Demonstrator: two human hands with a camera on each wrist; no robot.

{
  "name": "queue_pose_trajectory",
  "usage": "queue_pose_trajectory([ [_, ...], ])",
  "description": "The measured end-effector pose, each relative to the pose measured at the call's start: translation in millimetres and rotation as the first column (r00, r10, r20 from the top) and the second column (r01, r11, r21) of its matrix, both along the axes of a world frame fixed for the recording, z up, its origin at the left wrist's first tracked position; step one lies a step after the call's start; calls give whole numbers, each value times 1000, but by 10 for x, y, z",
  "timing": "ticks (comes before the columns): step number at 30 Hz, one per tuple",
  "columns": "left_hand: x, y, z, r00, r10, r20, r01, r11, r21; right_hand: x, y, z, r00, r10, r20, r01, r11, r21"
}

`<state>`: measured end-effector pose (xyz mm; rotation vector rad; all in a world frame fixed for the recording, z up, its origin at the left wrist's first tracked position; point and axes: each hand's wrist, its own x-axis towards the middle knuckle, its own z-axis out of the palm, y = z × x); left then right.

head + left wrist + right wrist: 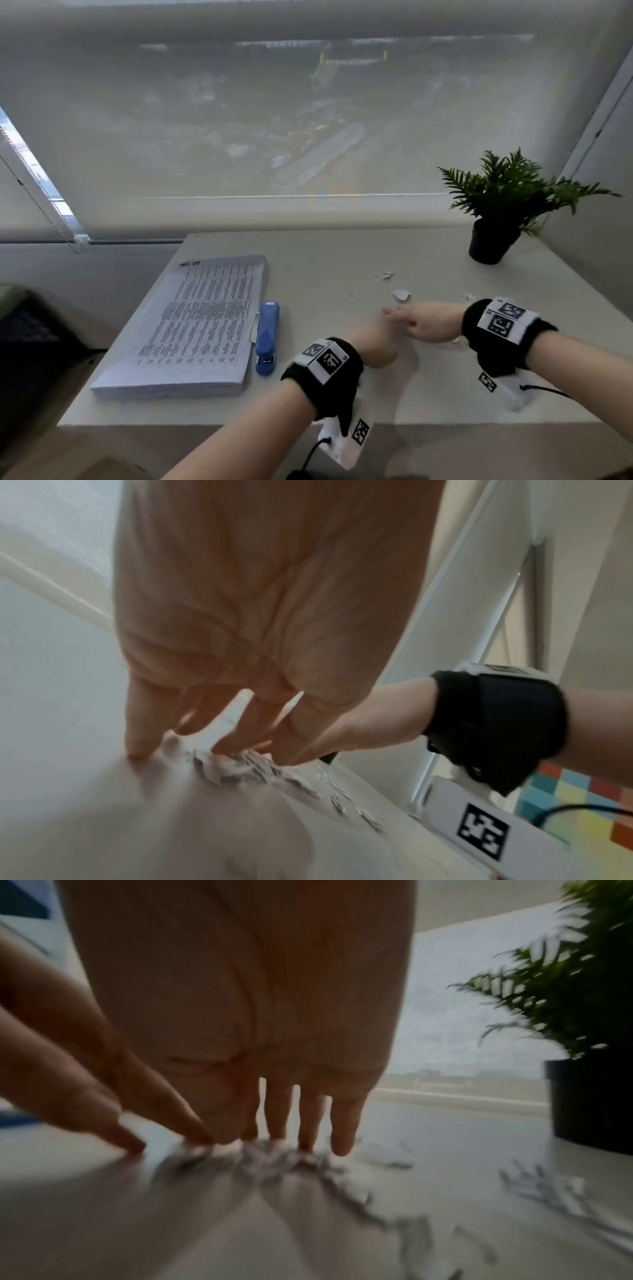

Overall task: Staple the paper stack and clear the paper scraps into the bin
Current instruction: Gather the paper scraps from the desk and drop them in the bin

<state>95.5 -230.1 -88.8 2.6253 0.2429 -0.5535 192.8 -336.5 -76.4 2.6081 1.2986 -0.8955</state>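
A thick printed paper stack [191,325] lies at the left of the white table [342,253], with a blue stapler [266,337] along its right edge. Small white paper scraps [400,294] are scattered in the middle. My left hand [373,342] and right hand [407,320] meet over them, fingers straight and pointing down at the tabletop. In the left wrist view the left hand [219,748] touches a heap of scraps [240,767]. In the right wrist view the right hand's fingers [308,1139] press on the same scraps [274,1153], beside the left hand's fingers [130,1142].
A potted fern in a black pot [493,240] stands at the table's back right. More loose scraps [387,275] lie toward the pot. A window with a drawn blind runs behind the table. A dark chair [30,329] sits at the left.
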Motion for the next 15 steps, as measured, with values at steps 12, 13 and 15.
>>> queue_pose_trajectory([
  [12, 810, 733, 54, 980, 195, -34, -175, 934, 313, 599, 521, -6, 959, -281, 48, 276, 957, 86],
  [13, 865, 765, 15, 977, 205, -59, -175, 929, 326, 593, 570, -20, 958, -282, 45, 278, 958, 76],
  [15, 915, 803, -17, 967, 230, -106, -184, 927, 325, 559, 614, -33, 956, -289, 47, 286, 956, 69],
])
